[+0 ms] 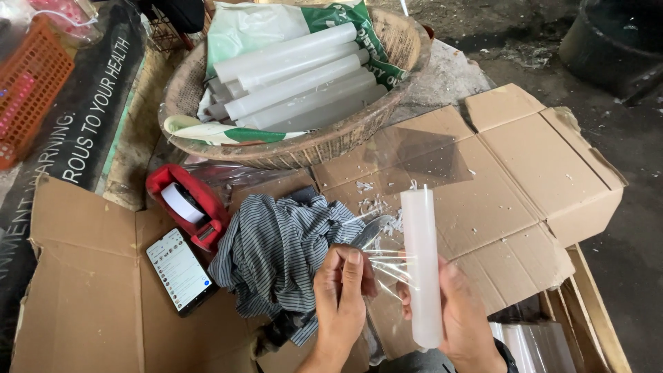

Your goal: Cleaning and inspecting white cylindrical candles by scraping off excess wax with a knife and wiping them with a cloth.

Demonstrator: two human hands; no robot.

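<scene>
The tall white wax candle (pixel 422 266) is held nearly upright, its long axis vertical and its thin wick pointing to the far side. It is gripped near its base by the right hand (pixel 461 314), fingers curled behind it. A clear, glossy plastic film (pixel 394 266) stretches leftward from the candle and is pinched by the left hand (pixel 343 293). A striped cloth (pixel 283 252) lies crumpled on flattened brown cardboard (pixel 90 304) just left.

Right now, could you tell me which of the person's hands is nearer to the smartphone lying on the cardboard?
The left hand is nearer: it pinches clear film just right of the smartphone. The right hand is farther right, holding the white candle.
</scene>
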